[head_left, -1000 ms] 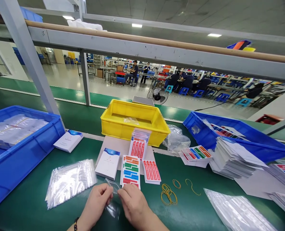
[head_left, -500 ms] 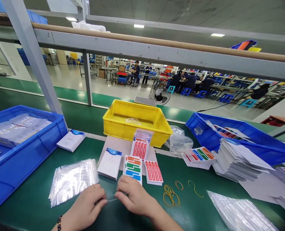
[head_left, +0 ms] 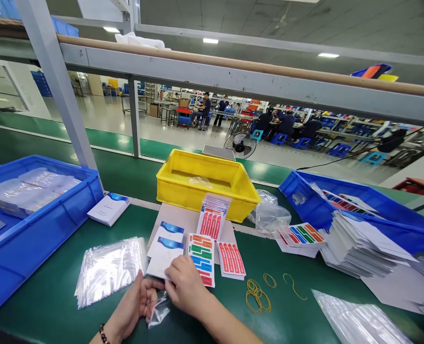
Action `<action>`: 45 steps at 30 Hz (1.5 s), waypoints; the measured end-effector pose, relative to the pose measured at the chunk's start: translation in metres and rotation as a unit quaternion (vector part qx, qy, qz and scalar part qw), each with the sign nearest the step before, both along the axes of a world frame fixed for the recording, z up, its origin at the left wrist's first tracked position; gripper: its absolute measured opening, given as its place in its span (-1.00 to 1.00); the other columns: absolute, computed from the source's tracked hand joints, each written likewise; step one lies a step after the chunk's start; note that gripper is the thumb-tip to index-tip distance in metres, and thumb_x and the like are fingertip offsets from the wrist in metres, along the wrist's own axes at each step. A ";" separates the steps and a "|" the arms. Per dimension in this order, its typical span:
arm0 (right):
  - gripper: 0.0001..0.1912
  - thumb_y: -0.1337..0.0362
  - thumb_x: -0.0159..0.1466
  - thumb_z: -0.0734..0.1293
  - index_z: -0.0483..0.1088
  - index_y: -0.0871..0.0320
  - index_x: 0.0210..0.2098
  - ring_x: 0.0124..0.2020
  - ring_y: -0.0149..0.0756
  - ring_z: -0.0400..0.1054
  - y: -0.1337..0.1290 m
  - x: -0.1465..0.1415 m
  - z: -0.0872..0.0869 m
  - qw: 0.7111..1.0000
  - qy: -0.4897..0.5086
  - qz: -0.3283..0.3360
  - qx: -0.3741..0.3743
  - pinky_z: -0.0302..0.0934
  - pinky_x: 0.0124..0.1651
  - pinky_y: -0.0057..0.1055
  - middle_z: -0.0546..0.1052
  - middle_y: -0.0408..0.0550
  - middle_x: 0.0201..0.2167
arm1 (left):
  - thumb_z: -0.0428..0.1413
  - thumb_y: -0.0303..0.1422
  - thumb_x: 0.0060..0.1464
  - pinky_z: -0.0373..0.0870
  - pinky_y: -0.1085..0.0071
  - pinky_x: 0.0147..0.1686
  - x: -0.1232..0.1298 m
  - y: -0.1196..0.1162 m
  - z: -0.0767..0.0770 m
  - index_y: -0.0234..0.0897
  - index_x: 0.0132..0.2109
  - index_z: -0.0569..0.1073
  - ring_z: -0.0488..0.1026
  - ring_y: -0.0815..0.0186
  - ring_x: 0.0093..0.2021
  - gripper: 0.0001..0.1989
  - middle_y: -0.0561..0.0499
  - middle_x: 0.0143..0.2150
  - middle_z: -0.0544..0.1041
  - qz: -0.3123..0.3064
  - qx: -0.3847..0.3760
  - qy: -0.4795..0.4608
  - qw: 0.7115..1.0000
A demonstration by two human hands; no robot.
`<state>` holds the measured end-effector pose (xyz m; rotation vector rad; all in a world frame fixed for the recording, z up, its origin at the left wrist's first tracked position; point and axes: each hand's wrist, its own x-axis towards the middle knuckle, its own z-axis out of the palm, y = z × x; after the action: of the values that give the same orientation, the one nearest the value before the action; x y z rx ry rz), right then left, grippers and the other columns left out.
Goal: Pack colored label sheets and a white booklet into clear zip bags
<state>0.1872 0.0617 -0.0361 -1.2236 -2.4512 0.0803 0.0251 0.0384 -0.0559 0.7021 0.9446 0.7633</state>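
My left hand [head_left: 135,303] is closed on a small clear plastic bag [head_left: 159,310], which hangs below its fingers. A white booklet with a blue band [head_left: 164,255] is in the grip of my right hand [head_left: 186,282], slid partway down off the booklet stack [head_left: 172,227], whose top edge shows behind. Its lower edge lies by the bag; whether it is inside the bag is hidden by my fingers. Beside my right hand lie a sheet of coloured stickers [head_left: 201,255] and a stack of red sticker sheets [head_left: 231,260]. Flat clear bags [head_left: 111,270] are left of my left hand.
A yellow bin [head_left: 204,196] stands behind the stacks. Blue bins stand at the left [head_left: 50,220] and right [head_left: 287,191]. Rubber bands [head_left: 257,296], more clear bags [head_left: 358,317] and a tall booklet pile [head_left: 351,253] are on the right. An overhead rail [head_left: 233,71] crosses the view.
The clear bag has come into fuller view, hanging from my left hand. My right hand has moved up to the booklet stack and drawn the top booklet downward.
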 end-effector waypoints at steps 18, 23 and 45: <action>-0.85 0.31 0.09 0.26 0.40 0.17 -0.33 -0.23 -0.13 0.37 0.056 0.108 0.001 0.918 0.204 -0.301 -0.157 0.20 -0.17 -0.30 0.51 0.03 -0.29 | 0.30 -0.27 -0.16 0.43 0.34 -0.35 0.014 -0.010 0.003 -0.47 -0.29 0.52 0.57 0.13 -0.37 -0.67 -0.24 -0.33 0.62 -0.043 -0.111 -0.138 0.983; -0.73 0.11 0.19 0.17 0.37 0.15 -0.46 -0.45 -0.25 0.36 0.047 0.122 0.020 0.889 0.313 -0.286 -0.173 0.20 -0.37 -0.41 0.49 -0.06 -0.51 | 0.30 -0.27 -0.16 0.42 0.34 -0.35 0.021 -0.013 0.003 -0.48 -0.29 0.53 0.57 0.13 -0.37 -0.67 -0.26 -0.33 0.62 -0.054 -0.112 -0.135 0.983; -0.63 0.14 0.22 0.21 0.38 0.32 -0.15 -0.13 -0.01 0.33 0.026 0.157 -0.004 0.889 0.015 -0.431 -0.151 0.16 -0.11 -0.24 0.44 0.22 -0.20 | 0.33 -0.19 -0.24 0.44 0.16 -0.17 0.078 -0.003 0.012 -0.49 -0.22 0.48 0.56 -0.01 -0.24 -0.52 -0.26 -0.30 0.62 -0.067 -0.137 -0.133 0.979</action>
<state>0.3439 0.0882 -0.0400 -2.3058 -1.6896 0.2290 0.1035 0.0353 -0.0434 0.4049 0.7321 0.5774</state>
